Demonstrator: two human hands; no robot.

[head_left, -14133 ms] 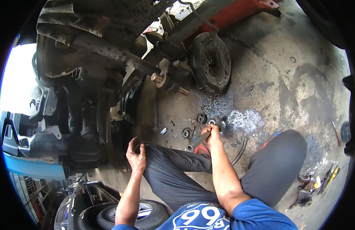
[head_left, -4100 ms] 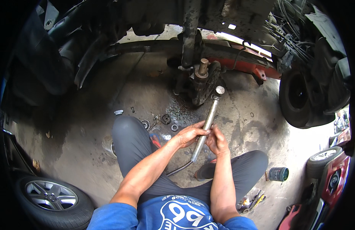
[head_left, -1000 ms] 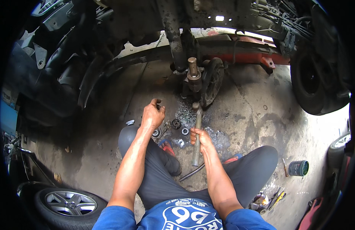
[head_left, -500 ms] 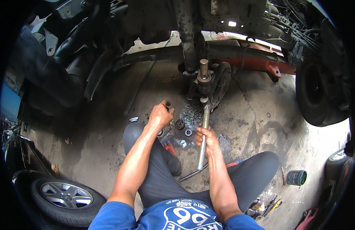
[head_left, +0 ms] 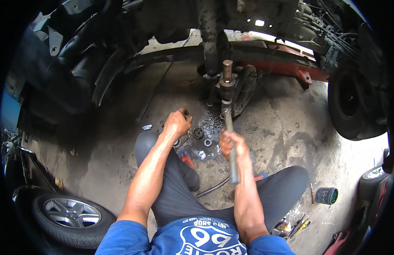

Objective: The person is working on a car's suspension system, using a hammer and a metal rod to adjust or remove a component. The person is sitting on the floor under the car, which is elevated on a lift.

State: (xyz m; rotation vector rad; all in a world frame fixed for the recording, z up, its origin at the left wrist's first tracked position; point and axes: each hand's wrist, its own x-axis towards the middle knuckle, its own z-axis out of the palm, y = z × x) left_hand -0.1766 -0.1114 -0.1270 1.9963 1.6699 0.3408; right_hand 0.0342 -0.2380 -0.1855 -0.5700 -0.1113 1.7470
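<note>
My right hand is wrapped round the pipe-like metal handle of a hammer. The hammer's head, a little blurred, is at the lower end of a wheel spindle; whether they touch I cannot tell. Behind the hammer a round dark brake part is fixed at the spindle. My left hand hangs loosely past my left knee, its fingers slightly bent and apart, with nothing visible in them. Below it on the floor lie a bearing and a metal ring.
The vehicle's underside spans the top, with a red beam behind the spindle. A tyre stands right; a wheel lies at lower left. A tub of green grease and several hand tools are at lower right. A black hose runs between my legs.
My right hand has tilted the hammer, its handle end swinging right and its head rising slightly toward the spindle. My left hand stays nearly where it was.
</note>
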